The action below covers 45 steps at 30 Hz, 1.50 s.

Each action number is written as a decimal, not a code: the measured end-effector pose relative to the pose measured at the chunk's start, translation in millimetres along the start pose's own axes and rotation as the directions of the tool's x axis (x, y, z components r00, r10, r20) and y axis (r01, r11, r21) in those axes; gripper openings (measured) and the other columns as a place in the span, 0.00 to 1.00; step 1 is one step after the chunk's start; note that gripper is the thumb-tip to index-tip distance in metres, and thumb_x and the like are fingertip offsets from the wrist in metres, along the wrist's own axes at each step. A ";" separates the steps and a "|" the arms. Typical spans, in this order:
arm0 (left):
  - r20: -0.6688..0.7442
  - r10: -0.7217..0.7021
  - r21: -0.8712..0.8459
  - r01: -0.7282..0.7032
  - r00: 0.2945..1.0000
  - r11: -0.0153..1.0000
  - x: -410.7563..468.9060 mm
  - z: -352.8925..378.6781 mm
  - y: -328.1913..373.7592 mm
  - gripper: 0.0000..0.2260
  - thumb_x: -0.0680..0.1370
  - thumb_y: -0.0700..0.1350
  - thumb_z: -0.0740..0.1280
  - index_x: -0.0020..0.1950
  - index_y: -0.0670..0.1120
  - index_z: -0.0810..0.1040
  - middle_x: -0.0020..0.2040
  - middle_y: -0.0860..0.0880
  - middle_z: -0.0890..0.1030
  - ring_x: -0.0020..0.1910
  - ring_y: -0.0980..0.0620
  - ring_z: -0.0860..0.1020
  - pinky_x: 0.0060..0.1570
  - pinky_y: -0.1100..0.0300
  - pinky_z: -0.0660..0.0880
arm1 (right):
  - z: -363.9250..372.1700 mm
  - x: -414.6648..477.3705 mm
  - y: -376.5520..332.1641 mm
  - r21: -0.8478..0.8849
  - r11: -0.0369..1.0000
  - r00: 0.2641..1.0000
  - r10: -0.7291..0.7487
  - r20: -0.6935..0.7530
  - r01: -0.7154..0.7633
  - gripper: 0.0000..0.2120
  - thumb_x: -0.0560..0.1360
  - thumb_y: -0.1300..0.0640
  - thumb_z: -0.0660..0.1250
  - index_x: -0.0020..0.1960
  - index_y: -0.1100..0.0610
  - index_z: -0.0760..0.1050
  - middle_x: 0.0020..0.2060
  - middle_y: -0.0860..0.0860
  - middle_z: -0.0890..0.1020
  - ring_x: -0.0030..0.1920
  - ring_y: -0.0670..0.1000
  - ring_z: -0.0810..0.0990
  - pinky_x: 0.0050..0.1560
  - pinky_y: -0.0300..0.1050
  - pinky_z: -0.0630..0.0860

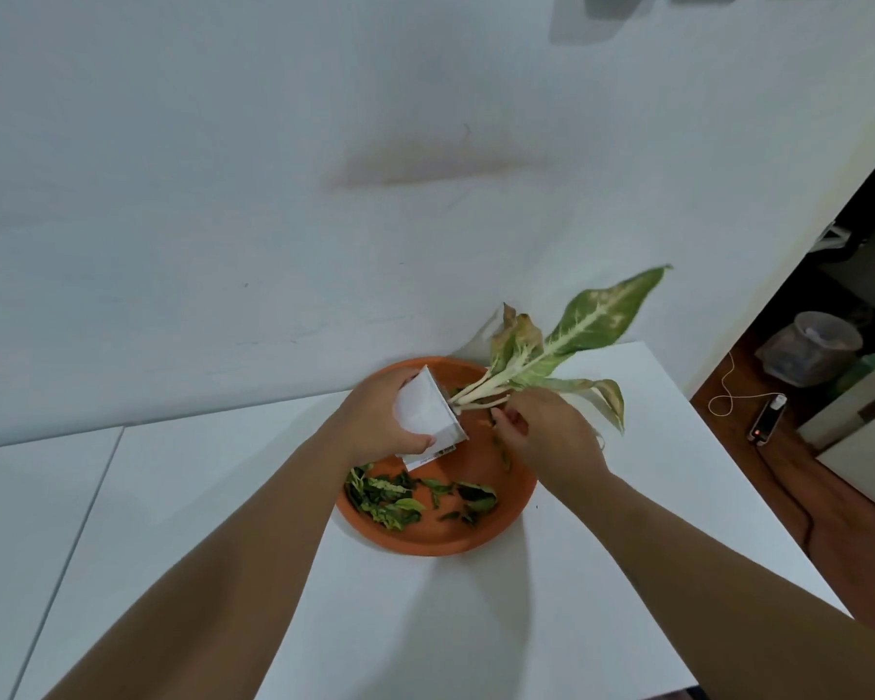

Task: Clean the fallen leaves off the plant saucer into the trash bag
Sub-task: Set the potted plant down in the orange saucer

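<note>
An orange plant saucer (440, 540) sits on the white table. Several fallen green leaves (400, 497) lie in its near half. My left hand (375, 421) grips a white plant pot (428, 414), tipped over to the right above the saucer. The plant (577, 336), with green-and-cream leaves and some brown tips, sticks out sideways toward the right. My right hand (546, 426) is by the pale stems at the pot's mouth, fingers pinched there; what it holds is unclear. No trash bag shows.
The white table (476, 623) ends at the right, with a wooden floor beyond. On that floor lie a small device with a red light (766, 421) on a cable and a clear plastic container (814, 346). A white wall stands right behind the saucer.
</note>
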<state>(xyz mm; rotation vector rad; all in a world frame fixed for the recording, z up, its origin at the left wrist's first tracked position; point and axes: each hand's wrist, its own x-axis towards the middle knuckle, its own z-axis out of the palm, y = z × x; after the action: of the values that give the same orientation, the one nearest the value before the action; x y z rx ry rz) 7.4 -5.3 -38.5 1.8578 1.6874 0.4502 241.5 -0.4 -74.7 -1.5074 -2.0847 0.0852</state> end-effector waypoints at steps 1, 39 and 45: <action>-0.021 -0.007 -0.020 0.006 1.000 1.000 -1.0 1.7 -0.5 0.44 0.66 0.53 0.79 0.78 0.52 0.62 0.76 0.55 0.67 0.74 0.54 0.66 0.70 0.55 0.67 | 2.1 -2.2 -1.6 0.062 0.995 0.996 0.078 0.033 -0.080 0.13 0.74 0.51 0.67 0.34 0.56 0.74 0.30 0.49 0.77 0.33 0.50 0.75 0.32 0.43 0.70; -0.085 -0.301 -0.583 0.198 0.950 0.788 -32.2 15.9 -7.0 0.10 0.83 0.46 0.62 0.58 0.48 0.82 0.55 0.45 0.84 0.56 0.46 0.82 0.62 0.46 0.78 | 13.5 19.3 -46.5 0.687 0.316 0.723 0.528 0.446 -0.655 0.17 0.69 0.56 0.74 0.57 0.56 0.81 0.50 0.48 0.83 0.54 0.51 0.81 0.60 0.49 0.78; -0.082 -0.300 -0.551 0.207 0.950 0.808 -35.9 16.3 -13.6 0.09 0.84 0.46 0.60 0.56 0.52 0.80 0.51 0.43 0.83 0.45 0.50 0.81 0.49 0.57 0.81 | 15.5 15.2 -47.6 0.651 0.328 0.705 0.526 0.475 -0.684 0.07 0.68 0.55 0.70 0.45 0.49 0.84 0.40 0.48 0.85 0.39 0.47 0.79 0.41 0.40 0.75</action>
<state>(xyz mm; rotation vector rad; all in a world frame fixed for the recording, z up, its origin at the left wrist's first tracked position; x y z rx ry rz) 1.5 -43.3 -54.8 1.1917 1.6631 0.8824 190.1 -0.2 -64.3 -1.5694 -1.0920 1.3313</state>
